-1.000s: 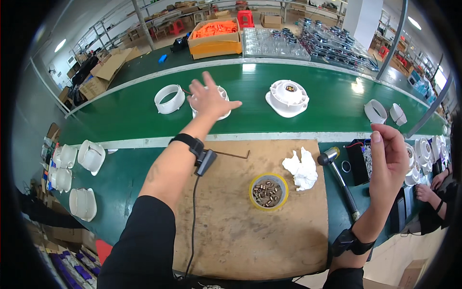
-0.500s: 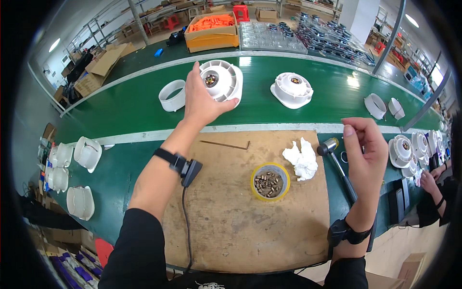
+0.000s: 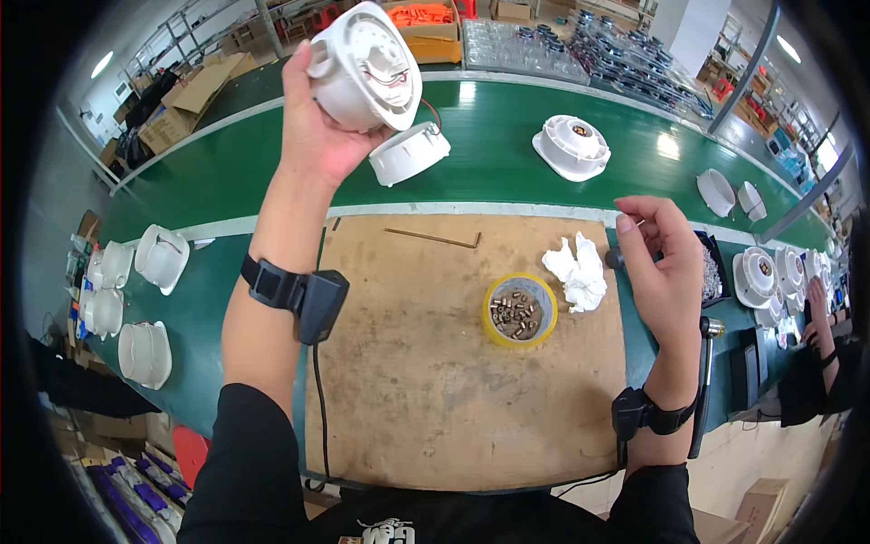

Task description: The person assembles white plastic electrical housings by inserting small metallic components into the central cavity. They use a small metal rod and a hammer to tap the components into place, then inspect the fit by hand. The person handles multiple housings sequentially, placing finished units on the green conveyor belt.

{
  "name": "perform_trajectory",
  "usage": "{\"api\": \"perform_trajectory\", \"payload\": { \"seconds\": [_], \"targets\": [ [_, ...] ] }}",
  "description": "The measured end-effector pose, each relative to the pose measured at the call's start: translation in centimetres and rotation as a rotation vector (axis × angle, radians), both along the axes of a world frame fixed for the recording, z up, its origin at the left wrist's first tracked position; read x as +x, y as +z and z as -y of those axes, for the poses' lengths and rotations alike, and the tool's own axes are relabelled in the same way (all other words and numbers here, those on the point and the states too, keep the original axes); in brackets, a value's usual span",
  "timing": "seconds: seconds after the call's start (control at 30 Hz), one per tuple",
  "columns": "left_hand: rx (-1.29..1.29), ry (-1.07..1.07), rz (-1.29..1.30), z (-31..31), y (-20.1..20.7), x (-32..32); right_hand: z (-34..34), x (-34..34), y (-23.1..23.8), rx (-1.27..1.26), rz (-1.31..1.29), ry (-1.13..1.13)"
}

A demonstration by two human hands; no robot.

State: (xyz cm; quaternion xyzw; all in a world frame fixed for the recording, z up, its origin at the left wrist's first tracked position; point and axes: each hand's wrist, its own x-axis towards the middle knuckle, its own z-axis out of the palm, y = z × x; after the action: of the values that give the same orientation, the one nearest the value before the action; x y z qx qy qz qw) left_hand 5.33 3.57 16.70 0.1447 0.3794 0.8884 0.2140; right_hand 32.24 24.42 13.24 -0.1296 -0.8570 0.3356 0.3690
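The left hand (image 3: 317, 136) is raised above the far edge of the worktop (image 3: 435, 399), its grip closed around a white round housing (image 3: 362, 63) with red wiring visible at its lower side. The housing is tilted, its ribbed face turned toward the camera. A second white ring part (image 3: 410, 152) hangs just below the housing, over the green conveyor belt (image 3: 507, 181); whether the two touch cannot be determined. The right hand (image 3: 662, 272) is held above the right edge of the worktop, fingers curled together and pinching a small dark item that is too small to identify. A yellow cup of small metal pieces (image 3: 518, 311) stands near the centre of the worktop, with a crumpled white cloth (image 3: 575, 270) just beside it. A thin metal hex key (image 3: 433, 238) lies near the far edge. A white capped unit (image 3: 571, 147) rests on the belt.
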Motion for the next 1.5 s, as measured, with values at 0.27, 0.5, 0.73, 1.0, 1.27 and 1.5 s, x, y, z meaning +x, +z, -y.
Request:
{"api": "perform_trajectory", "payload": {
  "seconds": [0.27, 0.5, 0.73, 1.0, 1.27, 1.5],
  "targets": [
    [0.189, 0.023, -0.224, 1.5, 2.2, 0.5, 0.1, -0.2, -0.7, -0.021, -0.007, 0.039],
    [0.037, -0.196, 0.062, 2.2, 0.3, -4.3, 1.8, -1.1, -1.3, 0.056, 0.111, 0.159],
    [-0.034, -0.126, 0.084, 2.8, -2.4, -5.9, 1.7, -0.8, -0.6, 0.073, 0.122, 0.176],
    [0.215, -0.176, -0.215, 3.1, 1.3, -5.8, 1.4, -0.8, -1.0, 0.082, 0.117, 0.167],
    [-0.049, -0.143, 0.12, 1.3, -2.2, -3.7, 1.4, -0.8, -1.1, 0.08, 0.161, 0.189],
    [0.089, -0.301, -0.182, 2.8, 1.2, -3.0, 2.0, -1.3, -1.5, 0.018, 0.201, 0.201]
  ]
}}
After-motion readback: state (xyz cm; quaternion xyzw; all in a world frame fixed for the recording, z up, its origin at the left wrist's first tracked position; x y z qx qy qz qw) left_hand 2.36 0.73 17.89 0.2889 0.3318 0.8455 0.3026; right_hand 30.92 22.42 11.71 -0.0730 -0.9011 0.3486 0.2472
